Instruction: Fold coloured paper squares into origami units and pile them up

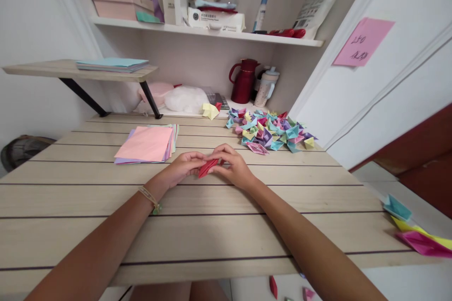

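Between both hands, just over the middle of the slatted table (197, 235), is a small red folded paper (207, 168), narrow and pointed at its lower left end. My left hand (184, 168) pinches it from the left, fingers closed on its edge. From the right, my right hand (231, 165) grips the other side with thumb and curled fingers. Part of the paper is hidden behind the fingertips. A stack of coloured paper sheets (144, 143), pink on top, lies to the left of my left hand. Beyond my right hand spreads a heap of folded paper boats (266, 129) in many colours.
A pale yellow folded paper (211, 111) lies near the back. Larger paper boats (423, 242) sit at the right edge. A raised wooden stand (42, 69) is at the left, holding blue sheets (113, 63). A red jug (243, 82) and a tumbler (266, 87) stand behind the heap.
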Available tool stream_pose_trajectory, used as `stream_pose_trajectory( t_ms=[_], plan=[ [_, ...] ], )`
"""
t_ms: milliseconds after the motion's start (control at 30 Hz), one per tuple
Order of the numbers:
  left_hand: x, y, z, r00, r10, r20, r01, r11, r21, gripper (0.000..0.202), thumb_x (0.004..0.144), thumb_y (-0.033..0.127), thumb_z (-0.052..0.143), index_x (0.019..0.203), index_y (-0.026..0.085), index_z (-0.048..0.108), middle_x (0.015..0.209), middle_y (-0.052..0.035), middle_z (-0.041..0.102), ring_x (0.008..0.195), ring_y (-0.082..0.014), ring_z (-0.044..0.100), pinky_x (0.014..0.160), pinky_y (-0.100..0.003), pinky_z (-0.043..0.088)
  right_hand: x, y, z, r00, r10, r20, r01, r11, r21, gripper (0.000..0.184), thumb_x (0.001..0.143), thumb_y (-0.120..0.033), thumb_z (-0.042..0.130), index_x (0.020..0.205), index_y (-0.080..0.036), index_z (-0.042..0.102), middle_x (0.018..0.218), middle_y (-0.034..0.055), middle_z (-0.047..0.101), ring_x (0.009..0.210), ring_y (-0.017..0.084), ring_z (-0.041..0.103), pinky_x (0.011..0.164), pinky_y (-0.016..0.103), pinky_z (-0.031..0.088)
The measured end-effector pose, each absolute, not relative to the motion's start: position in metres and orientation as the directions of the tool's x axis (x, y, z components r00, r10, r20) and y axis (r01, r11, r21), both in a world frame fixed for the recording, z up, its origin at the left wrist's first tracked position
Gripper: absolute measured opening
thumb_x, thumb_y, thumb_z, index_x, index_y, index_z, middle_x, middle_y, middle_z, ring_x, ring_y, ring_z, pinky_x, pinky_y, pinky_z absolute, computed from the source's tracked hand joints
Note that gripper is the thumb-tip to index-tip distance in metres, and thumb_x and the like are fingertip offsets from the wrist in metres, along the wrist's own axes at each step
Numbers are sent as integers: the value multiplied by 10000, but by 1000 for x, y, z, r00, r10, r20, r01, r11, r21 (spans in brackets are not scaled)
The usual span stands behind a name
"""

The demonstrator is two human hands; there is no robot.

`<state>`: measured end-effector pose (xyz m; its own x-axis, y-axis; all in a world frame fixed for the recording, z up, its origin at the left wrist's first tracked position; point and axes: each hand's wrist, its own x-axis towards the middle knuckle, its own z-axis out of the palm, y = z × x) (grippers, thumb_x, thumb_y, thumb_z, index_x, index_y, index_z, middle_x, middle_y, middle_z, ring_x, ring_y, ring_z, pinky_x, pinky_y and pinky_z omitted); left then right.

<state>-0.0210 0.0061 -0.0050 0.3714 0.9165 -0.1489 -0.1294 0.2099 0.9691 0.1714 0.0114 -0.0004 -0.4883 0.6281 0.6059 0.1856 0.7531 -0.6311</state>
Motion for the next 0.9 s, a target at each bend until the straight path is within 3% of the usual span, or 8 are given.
stream_pose_trajectory(
  t_ms=[200,367,433,600,767,900],
  plan=[
    [-16,5,-5,394,912,-113,-106,168,980,179,739,285,620,815,124,639,733,-43,668,662,-136,633,688,-279,483,169,8,2,-388,660,643,215,743,-634,118,743,-294,648,802,-193,662,768,40,603,720,143,554,659,267,463],
    [-12,2,-7,504,864,11,-135,66,989,288,679,238,674,946,145,618,946,-78,662,772,-167,638,745,-324,489,168,10,2,-216,772,597,247,635,-732,129,730,-300,649,707,-174,635,696,30,597,656,138,541,560,238,431],
    [-10,1,-10,459,887,47,-88,-7,996,282,683,256,676,933,141,614,897,-69,669,710,-147,633,697,-301,496,167,10,1,-189,809,557,217,587,-780,149,711,-311,663,686,-169,628,696,29,595,651,137,544,549,232,425],
    [-7,3,-14,358,930,86,33,-105,994,208,754,329,598,764,121,606,647,-27,646,575,-125,615,582,-251,490,164,9,-2,-253,882,397,68,426,-902,198,705,-360,654,719,-164,626,673,19,617,610,131,547,559,242,433],
    [-10,7,-14,329,930,166,104,-211,972,196,771,312,579,700,130,596,603,-15,634,550,-112,595,566,-229,482,165,11,-2,-332,891,310,-58,309,-949,213,738,-362,614,669,-161,630,659,16,625,619,129,553,618,260,447],
    [-12,8,-13,349,923,164,96,-209,973,183,769,305,581,722,130,608,625,-15,637,560,-108,594,575,-223,482,167,15,-5,-398,888,231,-164,178,-970,201,735,-356,608,760,-162,653,666,15,635,610,132,572,639,282,475]
  ],
)
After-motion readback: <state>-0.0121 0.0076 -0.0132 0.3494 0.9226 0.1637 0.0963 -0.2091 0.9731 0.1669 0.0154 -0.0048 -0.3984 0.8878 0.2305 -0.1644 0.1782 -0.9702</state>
